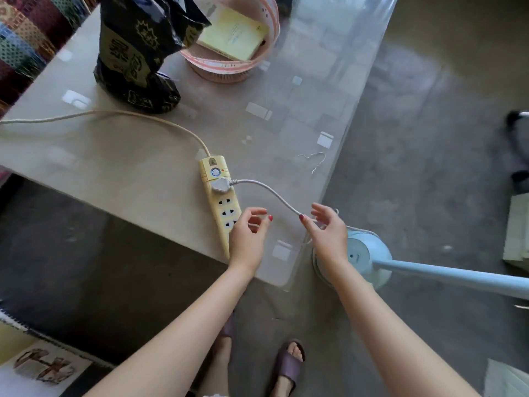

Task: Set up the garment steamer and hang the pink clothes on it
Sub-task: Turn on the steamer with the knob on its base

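Observation:
The garment steamer's pale blue round base (369, 253) stands on the floor by the table corner, and its blue pole (458, 279) runs off to the right. Its grey cord (269, 191) climbs onto the table to a grey plug (220, 186) seated in a yellow power strip (217, 196). My right hand (326, 233) hovers at the cord with fingers spread and relaxed, the thumb tip beside the cord. My left hand (249, 236) is over the near end of the strip, fingers loosely curled, holding nothing. No pink clothes are in view.
The beige table (128, 167) has a clear plastic cover. At its back stand a black printed bag (137, 53) and a pink basket (223, 65) holding a yellow booklet (234, 35). The strip's own cream cable (114, 113) trails left. My sandalled feet (289, 365) are on the grey floor.

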